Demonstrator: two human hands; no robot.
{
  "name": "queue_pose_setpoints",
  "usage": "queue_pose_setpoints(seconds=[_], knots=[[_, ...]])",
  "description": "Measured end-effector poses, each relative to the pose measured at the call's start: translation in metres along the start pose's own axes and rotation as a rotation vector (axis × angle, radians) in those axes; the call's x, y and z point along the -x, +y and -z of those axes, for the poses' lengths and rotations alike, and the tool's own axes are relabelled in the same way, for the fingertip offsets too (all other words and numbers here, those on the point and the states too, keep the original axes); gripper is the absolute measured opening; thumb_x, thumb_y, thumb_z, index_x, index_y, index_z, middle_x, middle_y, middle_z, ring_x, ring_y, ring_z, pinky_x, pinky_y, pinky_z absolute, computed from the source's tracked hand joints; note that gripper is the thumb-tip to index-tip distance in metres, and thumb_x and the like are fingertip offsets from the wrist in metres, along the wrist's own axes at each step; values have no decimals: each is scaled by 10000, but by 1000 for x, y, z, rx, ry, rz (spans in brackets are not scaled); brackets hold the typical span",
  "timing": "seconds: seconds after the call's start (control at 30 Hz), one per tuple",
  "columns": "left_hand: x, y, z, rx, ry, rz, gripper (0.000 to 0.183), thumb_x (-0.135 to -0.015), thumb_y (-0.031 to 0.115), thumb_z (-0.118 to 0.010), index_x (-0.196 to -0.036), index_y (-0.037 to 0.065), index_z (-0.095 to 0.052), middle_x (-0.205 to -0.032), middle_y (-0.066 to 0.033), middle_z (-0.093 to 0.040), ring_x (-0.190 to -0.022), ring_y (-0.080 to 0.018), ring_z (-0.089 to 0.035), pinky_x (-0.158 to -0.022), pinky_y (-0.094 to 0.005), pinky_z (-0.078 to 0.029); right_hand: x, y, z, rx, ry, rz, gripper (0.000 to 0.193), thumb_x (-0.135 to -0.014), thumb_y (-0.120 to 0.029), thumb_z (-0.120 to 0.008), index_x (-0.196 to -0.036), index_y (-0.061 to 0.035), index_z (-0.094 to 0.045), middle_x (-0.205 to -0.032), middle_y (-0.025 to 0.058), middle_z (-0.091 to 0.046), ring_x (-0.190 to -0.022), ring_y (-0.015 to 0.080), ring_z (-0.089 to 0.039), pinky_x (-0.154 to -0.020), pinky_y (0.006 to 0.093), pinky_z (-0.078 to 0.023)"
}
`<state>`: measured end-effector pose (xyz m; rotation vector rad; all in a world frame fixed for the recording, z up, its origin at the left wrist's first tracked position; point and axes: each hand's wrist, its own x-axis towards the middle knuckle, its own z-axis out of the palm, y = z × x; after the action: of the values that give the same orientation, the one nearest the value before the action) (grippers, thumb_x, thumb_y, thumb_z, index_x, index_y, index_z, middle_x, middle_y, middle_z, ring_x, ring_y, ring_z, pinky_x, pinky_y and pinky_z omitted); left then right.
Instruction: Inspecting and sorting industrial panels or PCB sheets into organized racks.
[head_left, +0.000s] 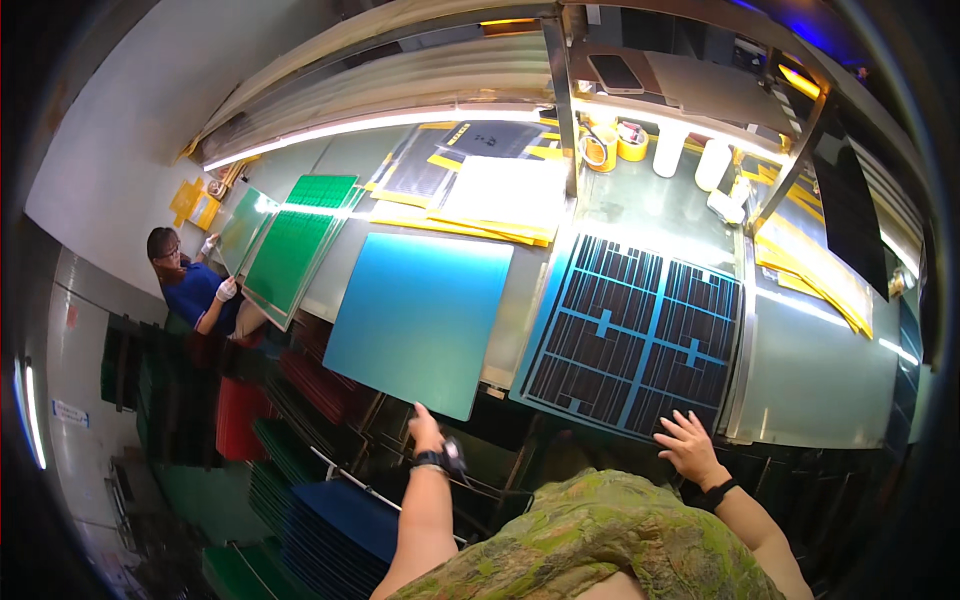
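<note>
A plain blue panel lies on the bench ahead of me, its near corner reaching past the front edge. My left hand is at that near edge, one fingertip stretched up to it and the other fingers partly bent. Whether the fingertip presses on the panel I cannot tell. To the right lies a blue panel with a dark rectangular pattern. Just off its near right edge is my right hand, fingers spread, holding nothing.
A co-worker in white gloves handles a translucent sheet beside a green panel at far left. White sheets lie on yellow-edged boards. Tubs and white bottles stand at the back. Racked blue panels are below left.
</note>
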<state>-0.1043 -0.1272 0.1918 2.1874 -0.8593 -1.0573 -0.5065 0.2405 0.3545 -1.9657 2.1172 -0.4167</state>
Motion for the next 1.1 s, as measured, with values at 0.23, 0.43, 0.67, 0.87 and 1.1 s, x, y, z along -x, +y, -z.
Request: queue_pose_setpoints(seconds=[0.23,0.43,0.67,0.87,1.1], knots=[[159,29,-30,-96,-806,67,629,-793,587,-570,-1021,4,-511,-928,-108,-600,-648,-167,-631,-467,-246,-463,114,40,-69,-283,550,-1235,292,-819,-260,-646,-942,-25,-524,-787,104,-559,-742,217,-554,-657,316,-458],[166,43,-70,-180,-544,-379,365,-779,327,-697,-726,-9,-566,-646,-105,-617,-475,-165,-604,-363,-251,-431,93,29,-67,-1219,416,-1304,175,-862,-146,-558,-723,-55,-504,-610,93,-592,-485,136,-574,-400,234,-419],[155,47,-71,-494,-319,-841,386,-785,405,-654,-754,20,-631,-701,-122,-627,-647,-272,-586,-617,-383,-456,78,21,-45,-910,592,-981,171,-851,-72,-534,-701,3,-499,-600,51,-537,-554,102,-519,-508,258,-410],[143,51,-79,-195,-543,-405,343,-800,335,-688,-852,20,-563,-615,-16,-509,-464,-81,-437,-394,-214,-338,48,-20,35,-1204,602,-841,191,-885,-86,-502,-712,-5,-517,-659,30,-547,-617,93,-518,-585,244,-427],[153,51,-74,-200,-612,-410,263,-777,210,-709,-892,50,-536,-727,-32,-558,-503,-87,-476,-387,-205,-346,97,26,-54,-1213,404,-1097,212,-883,-110,-501,-692,-20,-519,-678,46,-571,-579,115,-566,-527,247,-453]])
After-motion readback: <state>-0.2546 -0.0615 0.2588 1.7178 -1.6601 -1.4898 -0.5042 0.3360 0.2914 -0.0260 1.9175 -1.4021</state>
